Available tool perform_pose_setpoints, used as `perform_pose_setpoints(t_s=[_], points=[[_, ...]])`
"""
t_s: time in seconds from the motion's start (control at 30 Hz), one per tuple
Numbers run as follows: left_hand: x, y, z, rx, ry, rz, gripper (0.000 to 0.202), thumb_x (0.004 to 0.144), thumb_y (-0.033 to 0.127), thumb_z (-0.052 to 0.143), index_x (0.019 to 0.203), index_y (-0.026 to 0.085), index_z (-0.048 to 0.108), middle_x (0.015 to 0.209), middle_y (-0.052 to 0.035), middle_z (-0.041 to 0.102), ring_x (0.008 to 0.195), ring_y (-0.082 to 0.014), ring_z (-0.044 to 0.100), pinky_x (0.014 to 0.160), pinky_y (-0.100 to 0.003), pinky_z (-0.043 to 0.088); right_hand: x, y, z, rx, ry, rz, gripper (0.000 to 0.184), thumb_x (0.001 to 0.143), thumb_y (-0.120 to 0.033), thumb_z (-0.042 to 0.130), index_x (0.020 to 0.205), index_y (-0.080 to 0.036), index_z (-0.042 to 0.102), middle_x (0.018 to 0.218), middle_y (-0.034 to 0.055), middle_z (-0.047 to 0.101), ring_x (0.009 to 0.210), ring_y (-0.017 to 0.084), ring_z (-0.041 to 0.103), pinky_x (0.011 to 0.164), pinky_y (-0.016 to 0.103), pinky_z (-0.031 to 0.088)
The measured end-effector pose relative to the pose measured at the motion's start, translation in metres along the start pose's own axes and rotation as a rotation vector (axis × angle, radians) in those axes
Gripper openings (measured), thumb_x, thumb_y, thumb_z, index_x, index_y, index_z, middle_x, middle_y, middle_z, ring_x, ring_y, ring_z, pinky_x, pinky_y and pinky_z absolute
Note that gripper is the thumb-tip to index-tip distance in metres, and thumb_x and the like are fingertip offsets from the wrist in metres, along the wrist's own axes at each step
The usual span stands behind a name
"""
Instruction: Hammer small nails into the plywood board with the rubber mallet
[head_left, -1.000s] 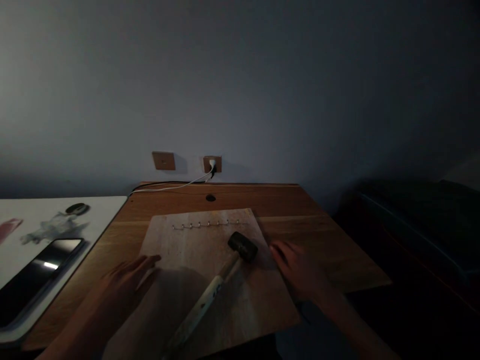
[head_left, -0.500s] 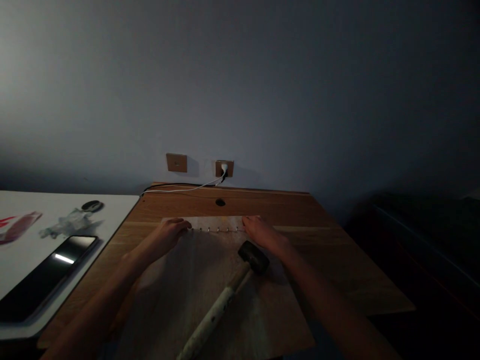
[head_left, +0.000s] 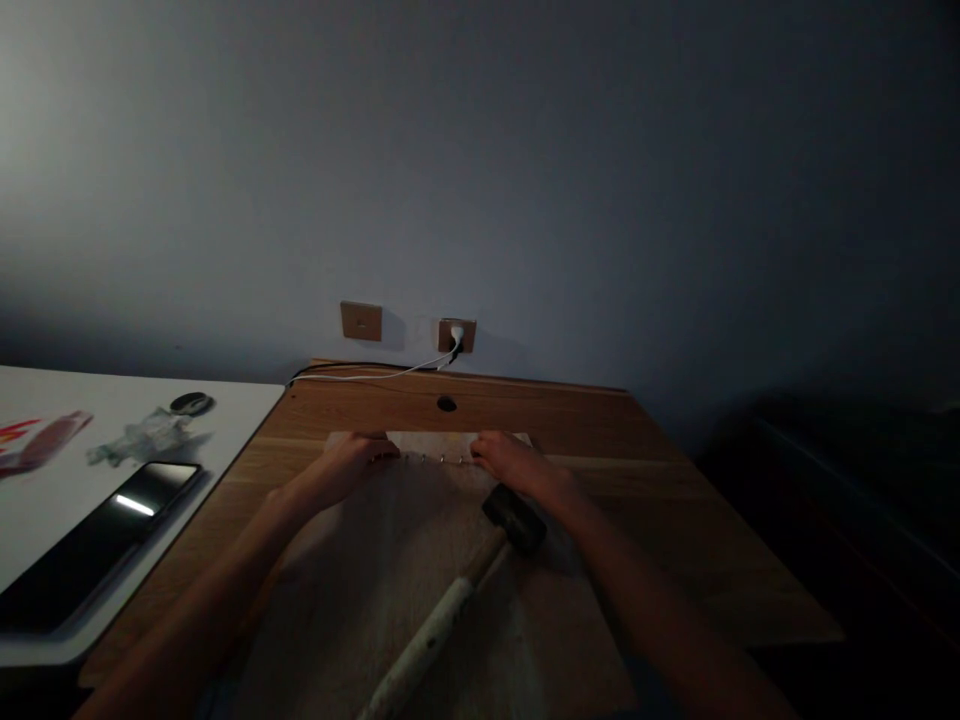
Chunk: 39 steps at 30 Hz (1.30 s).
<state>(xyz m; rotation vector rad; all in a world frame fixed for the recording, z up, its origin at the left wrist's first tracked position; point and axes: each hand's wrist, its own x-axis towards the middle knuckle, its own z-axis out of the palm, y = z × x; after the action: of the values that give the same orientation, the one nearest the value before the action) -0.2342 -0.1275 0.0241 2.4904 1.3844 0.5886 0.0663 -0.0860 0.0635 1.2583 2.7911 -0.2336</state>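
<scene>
A pale wooden board (head_left: 390, 580) lies on the brown desk (head_left: 637, 500), with a row of small nails (head_left: 441, 458) standing near its far edge. My left hand (head_left: 352, 460) rests at the left end of that row, fingers curled on the board's far edge. At the right end sits my right hand (head_left: 506, 458), its fingers also curled at the edge. What the fingers pinch, if anything, is hidden. A mallet with a black head (head_left: 514, 516) and a light handle (head_left: 431, 645) lies on the board, just nearer than my right hand.
A white table (head_left: 60, 480) adjoins on the left, carrying a dark phone (head_left: 97, 540), a crumpled wrapper (head_left: 139, 438) and a small round black object (head_left: 190, 403). Two wall sockets (head_left: 456, 333) sit behind the desk, one with a white cable plugged in. Dark furniture stands at the right.
Both hands have gone from the near sides of the board up to its far edge, at the two ends of the nail row, then closed in slightly. The mallet has not moved.
</scene>
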Motion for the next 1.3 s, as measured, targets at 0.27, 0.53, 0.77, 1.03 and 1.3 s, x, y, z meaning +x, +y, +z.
perform_pose_setpoints(t_s=[0.27,0.53,0.77,1.03,1.3], points=[[0.006,0.01,0.001,0.167,-0.027,-0.101,0.019,0.092,0.023,0.054,0.081,0.017,0.068,0.084,-0.006,0.068,0.075,-0.0172,0.062,0.067,-0.026,0.039,0.01,-0.015,-0.012,0.099,0.03,-0.023,0.022,0.094,-0.012,0.056,0.104,-0.014,0.075,0.105,0.009,0.073,0.102,0.017,0.066,0.089,0.022,0.043],[0.001,0.003,0.001,0.021,0.001,-0.008,0.024,0.09,0.014,0.052,0.094,0.021,0.075,0.093,-0.0072,0.069,0.084,-0.0182,0.064,0.075,-0.027,0.041,0.02,-0.025,-0.011,0.141,0.014,0.044,0.017,0.094,-0.015,0.06,0.097,-0.011,0.076,0.1,0.011,0.076,0.097,0.019,0.07,0.088,0.031,0.049],[0.004,0.007,0.001,-0.002,0.049,-0.184,0.013,0.084,0.018,0.059,0.077,0.018,0.07,0.079,-0.0048,0.067,0.071,-0.0166,0.06,0.066,-0.025,0.037,0.02,-0.027,-0.007,0.153,-0.02,0.007,0.016,0.092,-0.015,0.061,0.096,-0.011,0.076,0.095,0.0097,0.076,0.091,0.018,0.07,0.084,0.029,0.05],[0.009,0.015,0.006,-1.066,0.192,-0.528,0.031,0.071,0.042,0.073,0.08,0.013,0.066,0.075,-0.0039,0.062,0.067,-0.0129,0.056,0.063,-0.022,0.042,0.023,-0.033,-0.017,0.153,0.072,-0.065,0.025,0.089,-0.009,0.057,0.105,-0.013,0.076,0.109,0.0107,0.073,0.102,0.017,0.066,0.091,0.023,0.044],[0.013,0.025,0.016,-1.201,0.201,-0.683,0.024,0.076,0.039,0.056,0.071,0.017,0.048,0.068,-0.0009,0.049,0.058,-0.011,0.047,0.053,-0.022,0.038,0.035,-0.053,-0.014,0.143,0.013,-0.047,0.019,0.091,-0.01,0.059,0.099,-0.011,0.075,0.099,0.0105,0.076,0.096,0.019,0.07,0.087,0.029,0.049]])
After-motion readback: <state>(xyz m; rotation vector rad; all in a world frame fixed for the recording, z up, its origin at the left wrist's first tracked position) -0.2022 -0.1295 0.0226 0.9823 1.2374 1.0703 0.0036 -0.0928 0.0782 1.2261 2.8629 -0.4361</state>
